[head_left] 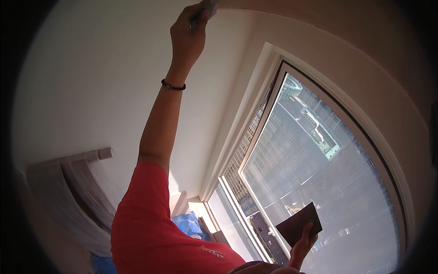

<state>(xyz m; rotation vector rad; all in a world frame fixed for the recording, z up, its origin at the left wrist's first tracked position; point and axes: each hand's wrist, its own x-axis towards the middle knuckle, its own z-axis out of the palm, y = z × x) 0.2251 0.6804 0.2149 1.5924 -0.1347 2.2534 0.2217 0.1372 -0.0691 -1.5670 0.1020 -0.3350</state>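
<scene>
My left arm, in a red short sleeve with a dark beaded bracelet (173, 85) at the wrist, stretches up high. My left hand (188, 34) is closed around a small grey tool (206, 14) near where the pale wall meets a curved edge. The picture's top edge cuts that tool off, so its kind cannot be made out. Low at the right, my right hand (304, 244) grips a dark, flat, square board (299, 224) by its lower edge. The board is tilted in front of the window pane, and its visible face looks bare.
A large framed window (319, 150) fills the right side, with buildings outside. Grey draped fabric (75, 187) hangs from a short bar (105, 153) at the left. Blue sheeting (189, 224) lies beyond my sleeve, near the window's far corner. A pale wall (100, 82) spans the upper left.
</scene>
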